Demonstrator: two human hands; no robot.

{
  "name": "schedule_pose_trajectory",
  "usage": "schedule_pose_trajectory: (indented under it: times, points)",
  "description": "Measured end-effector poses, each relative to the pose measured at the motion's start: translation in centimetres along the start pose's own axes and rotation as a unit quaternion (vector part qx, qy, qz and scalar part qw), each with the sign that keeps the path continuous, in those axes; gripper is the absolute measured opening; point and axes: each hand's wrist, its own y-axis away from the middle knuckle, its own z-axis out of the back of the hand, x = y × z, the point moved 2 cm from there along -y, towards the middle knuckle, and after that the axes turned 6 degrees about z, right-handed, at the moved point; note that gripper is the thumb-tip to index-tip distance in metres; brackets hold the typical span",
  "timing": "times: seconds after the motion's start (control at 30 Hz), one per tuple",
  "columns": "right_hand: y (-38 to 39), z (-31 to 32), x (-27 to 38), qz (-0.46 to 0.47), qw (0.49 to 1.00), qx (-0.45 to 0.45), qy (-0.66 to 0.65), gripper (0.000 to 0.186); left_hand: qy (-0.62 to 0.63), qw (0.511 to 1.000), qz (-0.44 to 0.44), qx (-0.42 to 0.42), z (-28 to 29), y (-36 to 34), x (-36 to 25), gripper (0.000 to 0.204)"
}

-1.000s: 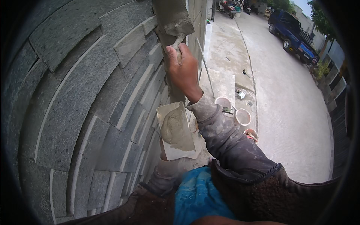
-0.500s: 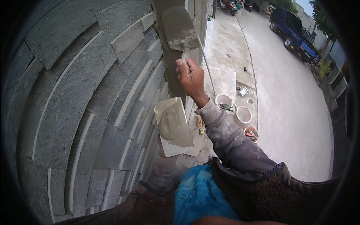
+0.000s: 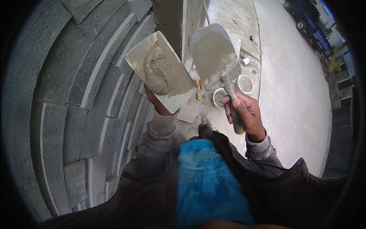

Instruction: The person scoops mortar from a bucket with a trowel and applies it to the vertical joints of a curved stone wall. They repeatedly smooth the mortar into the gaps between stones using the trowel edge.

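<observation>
My left hand (image 3: 157, 102) holds up a pale rectangular tile (image 3: 177, 101) from below, its fingers mostly hidden under it. A mound of wet grey mortar (image 3: 157, 72) is spread over most of the tile's top. My right hand (image 3: 248, 114) is closed round the handle of a trowel (image 3: 213, 51). The broad blade points away from me, just right of the tile and apart from it. Mortar smears the blade, thickest by the neck. Beyond both stands a vertical strip of mortar-coated wall (image 3: 168, 23).
Grey stone cladding (image 3: 87, 87) with stepped edges rises close on my left. Below are a bucket (image 3: 245, 84), another bucket (image 3: 219, 98) partly behind the trowel, a yellow tape measure (image 3: 199, 96) and a white can (image 3: 247, 60). A dark blue truck (image 3: 310, 26) stands on the pavement.
The trowel has come down from the coated wall strip toward me and to the right. My left hand has brought the tile up beside it. The view has tipped downward.
</observation>
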Motion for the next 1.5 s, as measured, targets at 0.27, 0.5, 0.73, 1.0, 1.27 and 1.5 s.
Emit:
schedule_pose_trajectory:
  times: [0.27,0.5,0.73,1.0,1.27,1.5]
  points:
    - [-1.5,-1.0,-1.2,-0.023,0.999,0.03,-0.028,0.037,-0.463,0.845,-0.173,-0.203,0.2,-2.4,1.5,0.071]
    - [-6.0,1.7,-5.8,0.229,0.922,-0.142,0.279,0.026,-0.037,0.992,-0.124,0.002,1.9,2.4,2.2,0.072]
    - [-15.5,-6.3,-9.0,0.348,0.895,-0.206,0.189,0.026,-0.003,0.995,-0.097,0.023,4.2,8.2,2.1,0.081]
    - [-20.7,-10.6,-12.5,0.335,0.909,-0.228,0.093,0.028,-0.234,0.952,0.024,-0.197,3.5,12.9,-0.1,0.082]
    - [-21.1,-9.8,-11.2,0.309,0.904,-0.265,0.134,0.026,-0.191,0.968,0.091,-0.133,3.4,12.7,0.4,0.087]
    - [-17.8,-10.0,-11.0,0.261,0.93,-0.255,0.044,0.025,0.071,0.986,0.064,-0.136,6.3,13.4,1.1,0.082]
